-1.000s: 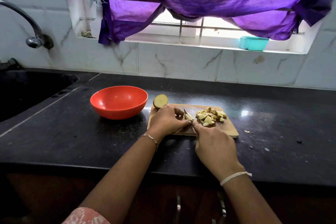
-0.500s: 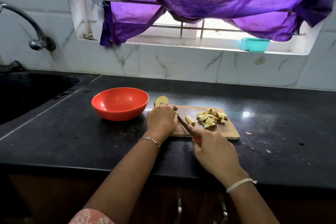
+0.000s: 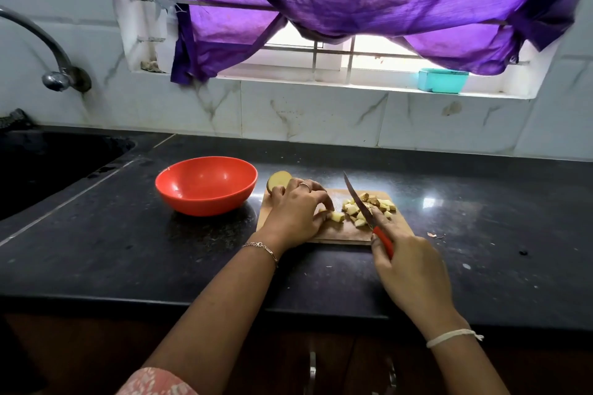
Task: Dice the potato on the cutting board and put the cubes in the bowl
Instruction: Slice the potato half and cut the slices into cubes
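Potato piece [image 3: 337,217] is being pinched by left hand [image 3: 295,213] at board's [image 3: 337,231] near edge, steadied for dicing; right hand [image 3: 409,269] is gripping knife [image 3: 360,202].

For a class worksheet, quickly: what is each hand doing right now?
Left hand: pinches a potato piece on the cutting board.
Right hand: grips the red-handled knife, blade tilted up above the potato cubes.
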`<state>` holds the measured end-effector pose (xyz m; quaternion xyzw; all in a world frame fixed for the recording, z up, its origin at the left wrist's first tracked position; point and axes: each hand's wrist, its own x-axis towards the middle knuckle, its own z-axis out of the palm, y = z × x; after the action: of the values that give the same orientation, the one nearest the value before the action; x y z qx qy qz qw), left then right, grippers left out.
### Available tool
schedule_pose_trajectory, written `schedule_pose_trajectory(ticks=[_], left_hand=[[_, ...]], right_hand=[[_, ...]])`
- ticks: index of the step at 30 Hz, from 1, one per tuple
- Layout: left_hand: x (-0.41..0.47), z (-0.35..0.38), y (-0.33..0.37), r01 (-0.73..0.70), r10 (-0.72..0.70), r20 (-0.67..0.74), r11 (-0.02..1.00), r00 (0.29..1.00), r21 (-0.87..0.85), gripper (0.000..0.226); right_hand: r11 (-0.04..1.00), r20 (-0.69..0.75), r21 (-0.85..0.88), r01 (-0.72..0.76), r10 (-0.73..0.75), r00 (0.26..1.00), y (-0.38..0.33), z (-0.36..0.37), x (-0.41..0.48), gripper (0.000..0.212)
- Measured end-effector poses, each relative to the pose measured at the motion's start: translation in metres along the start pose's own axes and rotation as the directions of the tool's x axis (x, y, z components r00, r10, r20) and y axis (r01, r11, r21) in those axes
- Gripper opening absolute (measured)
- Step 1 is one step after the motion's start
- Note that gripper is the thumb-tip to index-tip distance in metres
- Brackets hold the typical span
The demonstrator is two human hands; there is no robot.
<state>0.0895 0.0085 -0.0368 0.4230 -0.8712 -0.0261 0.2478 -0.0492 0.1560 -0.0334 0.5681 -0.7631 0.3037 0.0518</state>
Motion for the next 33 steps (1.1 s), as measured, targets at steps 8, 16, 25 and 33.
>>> schedule_pose_trajectory(ticks=[8,16,25,33], left_hand=[[-0.001,-0.003,0.005,0.04,-0.041,-0.019,0.996,0.999,-0.081,0.015],[-0.004,-0.001,0.002,0.065,-0.056,-0.15,0.996,0.987,0.055,0.022],[-0.005,0.001,0.008,0.06,-0.057,-0.128,0.998,0.99,0.015,0.025],[-0.001,0.006,0.007,0.101,-0.111,-0.101,0.99,0.989,-0.099,0.02]], right_hand=[[0.999,-0.012,-0.016,0.029,-0.029,0.999,0.002,0.009,-0.003,0.05],[0.992,0.009,-0.102,0.069,-0.068,0.998,-0.001,0.011,-0.005,0.047],[0.976,0.07,-0.189,0.106,-0.094,0.993,-0.004,0.007,-0.011,0.056],[0.951,0.096,-0.273,0.146,-0.124,0.988,-0.007,0.009,-0.01,0.056]])
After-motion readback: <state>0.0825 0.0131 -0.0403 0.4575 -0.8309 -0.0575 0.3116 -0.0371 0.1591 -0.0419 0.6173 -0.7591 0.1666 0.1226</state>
